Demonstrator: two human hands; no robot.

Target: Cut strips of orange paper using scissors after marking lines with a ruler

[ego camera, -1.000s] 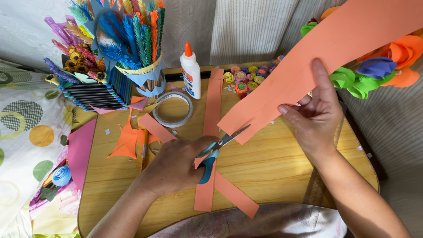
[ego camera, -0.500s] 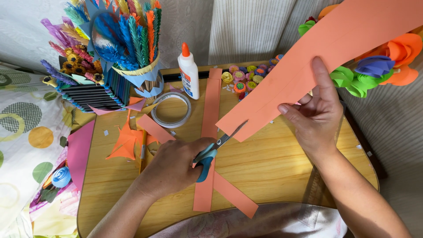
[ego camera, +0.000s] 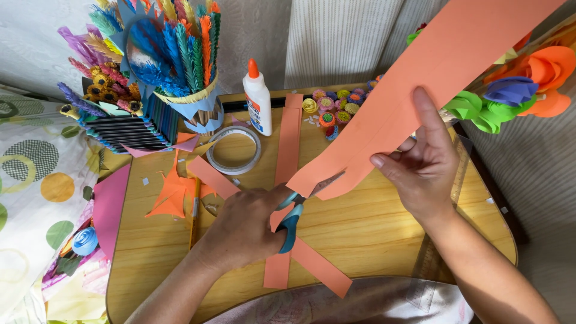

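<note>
Your right hand (ego camera: 423,162) pinches the long orange paper sheet (ego camera: 420,84) between thumb and fingers (ego camera: 427,117), while your left hand (ego camera: 249,225) grips teal-handled scissors (ego camera: 291,219) at its lower edge.

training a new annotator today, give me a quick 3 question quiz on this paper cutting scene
1. True or false: the left hand works the blue-handled scissors.
2. What does the right hand hold? A) the glue bottle B) the orange paper sheet C) the tape roll
3. Fill in: the scissor blades meet the sheet at its ____ end.

Key
1. True.
2. B; the glue bottle and tape roll stand untouched on the wooden table.
3. Lower, the end nearest the person, between the two hands.
</note>
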